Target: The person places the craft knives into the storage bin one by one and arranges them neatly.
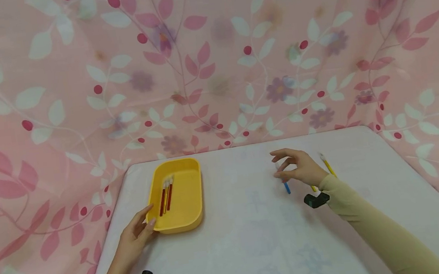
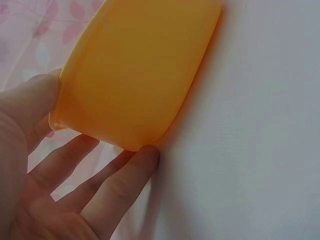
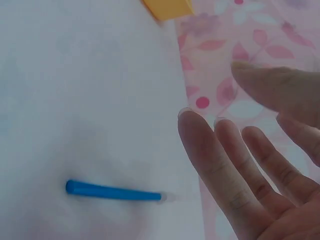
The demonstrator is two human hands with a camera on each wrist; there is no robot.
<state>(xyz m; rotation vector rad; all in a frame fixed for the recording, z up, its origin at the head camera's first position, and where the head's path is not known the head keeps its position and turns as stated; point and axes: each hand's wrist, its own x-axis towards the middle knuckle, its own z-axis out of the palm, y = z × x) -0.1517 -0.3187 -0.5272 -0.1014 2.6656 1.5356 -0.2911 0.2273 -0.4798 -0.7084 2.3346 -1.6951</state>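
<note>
"While the left hand pinches the nearest corner of the yellow tray between thumb and fingers, what's the right hand up to?"

"Hovering, thumb and fingers spread apart, nothing held! Just beneath them, on the white surface, lies the blue-handled paintbrush."

"Where's the danger?"

"That slim handle, I'd say: a fingertip clipping it sideways could set it rolling. And a hard tug from the left hand might tip the tray and slide its load about."

"Count them off!"

"One tray, just ahead of the left hand. Inside it, three paintbrushes: two red-handled paintbrushes, with one yellow-handled paintbrush between them. Out on the surface, three more: the single blue; one yellow handle poking out below the right hand, the rest of it covered; and another yellow-handled brush just to that hand's right!"
</note>
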